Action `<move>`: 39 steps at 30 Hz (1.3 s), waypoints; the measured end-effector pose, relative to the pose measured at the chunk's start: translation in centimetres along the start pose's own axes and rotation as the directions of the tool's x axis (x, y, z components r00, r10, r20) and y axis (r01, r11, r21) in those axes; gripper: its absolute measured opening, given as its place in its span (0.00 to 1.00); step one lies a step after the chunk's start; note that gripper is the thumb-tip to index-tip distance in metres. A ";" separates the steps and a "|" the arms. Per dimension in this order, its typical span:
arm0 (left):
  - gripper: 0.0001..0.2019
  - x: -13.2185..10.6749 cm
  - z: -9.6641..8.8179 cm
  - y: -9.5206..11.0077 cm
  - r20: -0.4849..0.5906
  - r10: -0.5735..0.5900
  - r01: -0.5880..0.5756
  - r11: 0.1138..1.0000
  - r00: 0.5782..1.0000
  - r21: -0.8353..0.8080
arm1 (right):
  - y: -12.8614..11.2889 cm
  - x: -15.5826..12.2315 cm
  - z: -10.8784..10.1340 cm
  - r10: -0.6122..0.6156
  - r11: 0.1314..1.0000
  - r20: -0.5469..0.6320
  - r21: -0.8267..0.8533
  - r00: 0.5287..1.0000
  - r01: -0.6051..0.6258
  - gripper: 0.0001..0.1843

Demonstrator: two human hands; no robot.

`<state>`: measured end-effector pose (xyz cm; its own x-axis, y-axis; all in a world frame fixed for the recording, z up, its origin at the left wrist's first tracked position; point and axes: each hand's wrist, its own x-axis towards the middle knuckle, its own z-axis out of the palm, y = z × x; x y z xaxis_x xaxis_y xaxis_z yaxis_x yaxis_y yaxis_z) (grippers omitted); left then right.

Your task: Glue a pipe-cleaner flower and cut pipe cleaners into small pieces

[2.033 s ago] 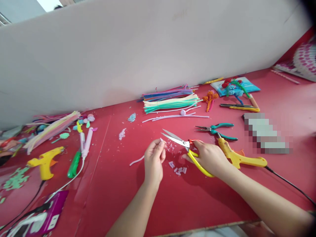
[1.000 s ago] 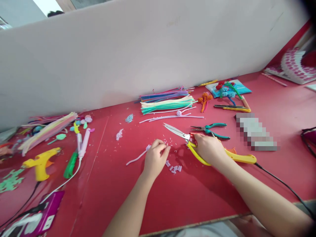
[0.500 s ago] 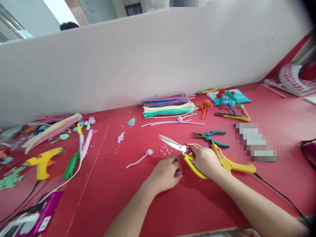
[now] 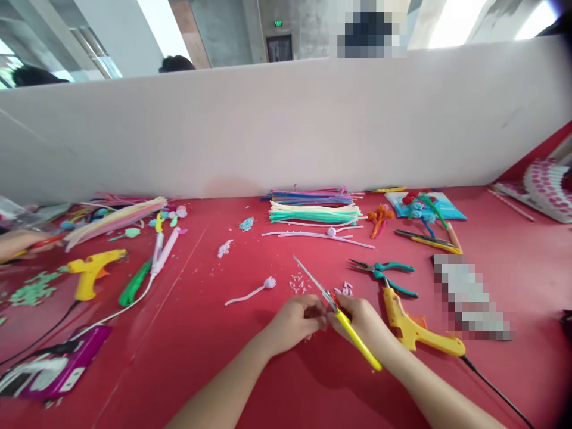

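My right hand (image 4: 363,322) grips yellow-handled scissors (image 4: 333,301), blades nearly together and pointing up-left over the red table (image 4: 187,369). My left hand (image 4: 297,325) sits right beside the scissor pivot with its fingertips pinched; whatever small piece they hold is hidden. A few short lilac snippets (image 4: 345,289) lie just above my right hand. A white pipe cleaner with a curled lilac tip (image 4: 254,291) lies to the left of my left hand. White fluff crumbs (image 4: 297,283) dot the table near the blades.
Teal pliers (image 4: 386,275) and a yellow glue gun (image 4: 413,328) lie right of my hands. Pipe cleaner bundles (image 4: 313,208) sit by the white partition (image 4: 286,131). At left are another glue gun (image 4: 92,271), a green tool (image 4: 136,283), a purple power strip (image 4: 53,369) and another person's hand (image 4: 18,243).
My left hand laid down the lilac-tipped pipe cleaner, reached to the snippets and came to the scissors. The scissors blades closed and swung upright. The view tilted up.
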<state>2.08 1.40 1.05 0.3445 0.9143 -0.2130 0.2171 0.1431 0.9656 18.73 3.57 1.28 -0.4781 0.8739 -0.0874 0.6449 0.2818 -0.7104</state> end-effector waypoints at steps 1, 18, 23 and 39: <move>0.07 0.1 0.0 -0.1 0.006 -0.015 0.016 0.999 1.000 -0.041 | 0.1 0.0 0.0 0.001 1.000 0.003 0.010 1.000 -0.001 0.06; 0.06 -0.5 -1.2 1.1 0.050 0.079 -0.091 0.951 0.996 0.294 | 0.8 0.0 -0.2 0.022 0.995 -0.100 0.101 0.995 -0.012 0.04; 0.09 -0.5 -1.5 1.7 -0.002 0.187 -0.164 0.872 0.982 0.461 | 0.8 0.2 -0.6 0.044 0.987 -0.095 0.158 0.994 -0.028 0.05; 0.08 0.3 0.2 -0.1 -0.147 -0.001 0.000 1.000 0.989 -0.002 | 0.0 0.2 0.2 0.027 0.972 -0.093 0.233 0.995 -0.005 0.02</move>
<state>2.34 1.59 0.91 0.2061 0.9600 -0.1893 0.2154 0.1442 0.9658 18.53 3.63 1.18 -0.4027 0.9144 -0.0409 0.4901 0.1776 -0.8534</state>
